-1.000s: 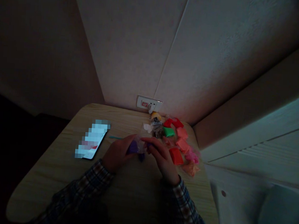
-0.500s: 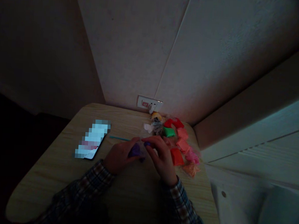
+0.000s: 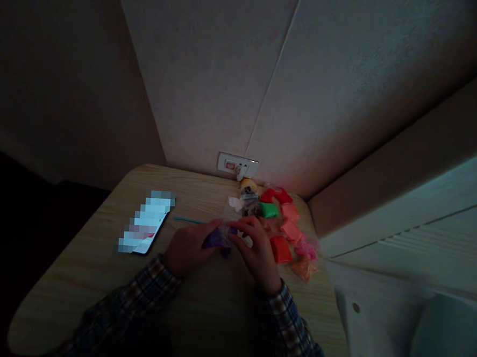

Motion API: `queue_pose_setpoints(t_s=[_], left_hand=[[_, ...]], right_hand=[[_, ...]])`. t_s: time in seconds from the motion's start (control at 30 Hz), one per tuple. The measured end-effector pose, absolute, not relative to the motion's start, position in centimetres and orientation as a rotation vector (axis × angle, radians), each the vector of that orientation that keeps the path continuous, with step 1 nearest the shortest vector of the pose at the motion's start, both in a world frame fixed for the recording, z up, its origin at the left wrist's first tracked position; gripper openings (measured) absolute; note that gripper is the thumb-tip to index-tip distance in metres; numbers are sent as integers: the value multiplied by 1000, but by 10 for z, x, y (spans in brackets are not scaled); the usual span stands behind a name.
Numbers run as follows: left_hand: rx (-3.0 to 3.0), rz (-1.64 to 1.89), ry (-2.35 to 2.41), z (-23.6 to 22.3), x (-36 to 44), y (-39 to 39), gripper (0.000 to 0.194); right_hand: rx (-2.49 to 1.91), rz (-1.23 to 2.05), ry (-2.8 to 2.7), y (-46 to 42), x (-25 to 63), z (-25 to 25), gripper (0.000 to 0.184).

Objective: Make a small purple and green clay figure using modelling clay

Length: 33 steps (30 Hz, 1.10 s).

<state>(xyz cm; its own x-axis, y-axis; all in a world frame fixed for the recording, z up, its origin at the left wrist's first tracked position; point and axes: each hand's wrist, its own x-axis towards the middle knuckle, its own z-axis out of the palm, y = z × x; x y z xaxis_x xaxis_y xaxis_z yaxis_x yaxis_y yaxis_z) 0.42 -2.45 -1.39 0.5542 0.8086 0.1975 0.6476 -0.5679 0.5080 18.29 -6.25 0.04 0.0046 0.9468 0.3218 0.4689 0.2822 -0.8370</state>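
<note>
Hands at work over a wood-grained desk (image 3: 74, 287), head view in dim light. The left hand (image 3: 186, 246) grips a purple packet (image 3: 214, 239) in clear film, above the middle of the desk; the right hand (image 3: 255, 249) is pinched, thumb against fingers, on the packet's right end. The screen of the phone (image 3: 149, 224), towards the left edge, is pixelated, so its writing cannot be read. Half a second earlier a small purple bit showed at the right fingertips, apart from the bulk in the left hand; now the right fingertips meet the packet, while the phone keeps its place. A blue stick (image 3: 189, 220) lies between phone and left hand. A red packet (image 3: 278, 195) and a green packet (image 3: 269, 210) occupy the far right corner; salmon packets (image 3: 291, 231), a pink packet (image 3: 307, 249) and a peach packet (image 3: 304, 268) follow the right edge, with an orange-red packet (image 3: 280, 249) just beside the right hand. Wood surface extends from the phone to the near left corner.
</note>
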Motion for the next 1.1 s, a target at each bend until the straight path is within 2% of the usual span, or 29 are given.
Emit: queue_pose_setpoints(t_s=[0.13, 0.27, 0.4, 0.67, 0.83, 1.1], left_hand=[[2402, 534, 1211, -15, 5, -25, 49], [2378, 485, 1267, -12, 8, -28, 51], [2297, 480, 1363, -8, 11, -30, 50], [2351, 650, 1407, -10, 9, -28, 45], [2387, 657, 1413, -14, 9, -29, 48], [2429, 681, 1390, -25, 5, -27, 50]], right_hand=[[-1346, 648, -1562, -63, 182, 0, 26], [-1334, 543, -1612, -65, 179, 3, 12], [-1295, 507, -1688, -67, 178, 6, 21], [-1226, 681, -1610, -65, 175, 4, 35], [-1246, 562, -1591, -65, 175, 7, 19], [-1249, 531, -1722, -69, 170, 4, 26]])
